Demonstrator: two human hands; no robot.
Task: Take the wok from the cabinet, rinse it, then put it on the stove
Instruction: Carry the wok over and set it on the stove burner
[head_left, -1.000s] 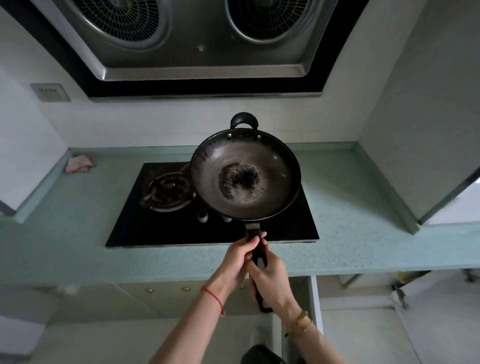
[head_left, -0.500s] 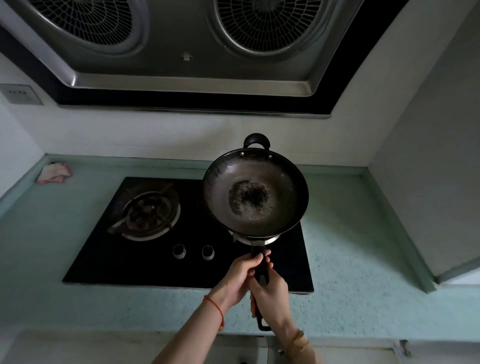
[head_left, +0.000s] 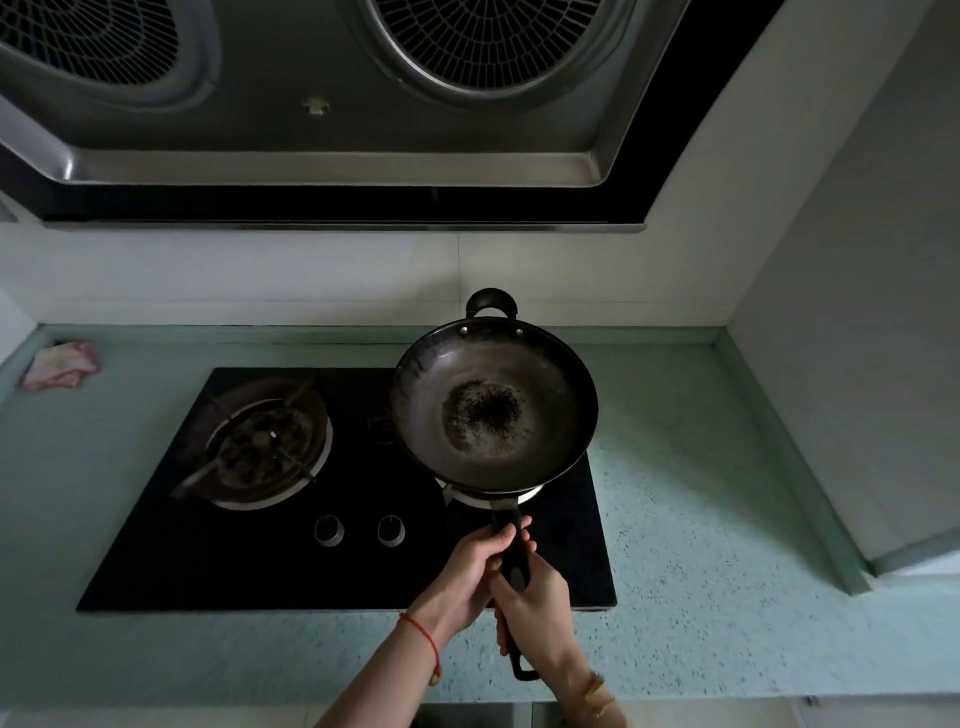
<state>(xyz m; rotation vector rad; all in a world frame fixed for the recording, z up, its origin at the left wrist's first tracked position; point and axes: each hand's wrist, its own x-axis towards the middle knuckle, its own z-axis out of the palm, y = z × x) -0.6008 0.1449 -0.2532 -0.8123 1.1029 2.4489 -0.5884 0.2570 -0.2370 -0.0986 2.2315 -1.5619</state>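
Note:
The dark wok (head_left: 493, 410), with a dark speckled patch in its bottom and a small loop handle at its far rim, sits over the right burner of the black glass stove (head_left: 171, 566). A white burner ring shows under its near edge. Both hands grip its long black handle. My left hand (head_left: 475, 571) wraps the handle close to the pan. My right hand (head_left: 535, 613) holds it lower down, near the handle's end.
The left burner (head_left: 267, 444) is bare, and two knobs (head_left: 358, 530) sit at the stove's front. A crumpled pink cloth (head_left: 60, 366) lies at the far left of the pale green countertop (head_left: 701, 571). The range hood (head_left: 322, 114) hangs overhead. A white wall closes the right side.
The wok has moved right and down onto the right burner, uncovering the left burner. My view has moved closer over the stove. Both hands keep their grip on the handle.

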